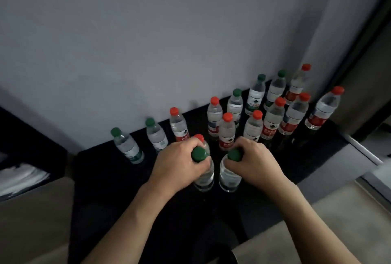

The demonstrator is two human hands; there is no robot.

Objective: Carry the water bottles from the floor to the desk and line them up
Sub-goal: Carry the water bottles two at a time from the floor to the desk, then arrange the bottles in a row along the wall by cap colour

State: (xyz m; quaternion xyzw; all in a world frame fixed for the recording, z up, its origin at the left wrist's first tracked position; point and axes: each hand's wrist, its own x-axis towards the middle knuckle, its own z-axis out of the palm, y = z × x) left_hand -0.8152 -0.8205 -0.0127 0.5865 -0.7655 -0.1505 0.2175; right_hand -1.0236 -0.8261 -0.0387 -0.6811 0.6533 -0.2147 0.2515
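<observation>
Bottles are full, so heavy and slick. Your left hand (179, 163) grips the left green-capped bottle (204, 176) and your right hand (254, 161) the right green-capped bottle (229, 177), near the desk (105, 179) front edge. Grip below the cap, at the neck.

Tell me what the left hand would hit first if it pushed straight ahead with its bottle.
Probably the red-capped bottle just behind the left hand, its cap peeking over the knuckles; how far apart they are is unclear.

Left hand (179, 163) covers neck of green-capped bottle (204, 177) and most of red-capped bottle (200, 138) behind; labels on far bottles (275, 103) blurred, unreadable; forearms cut off at bottom edge
</observation>
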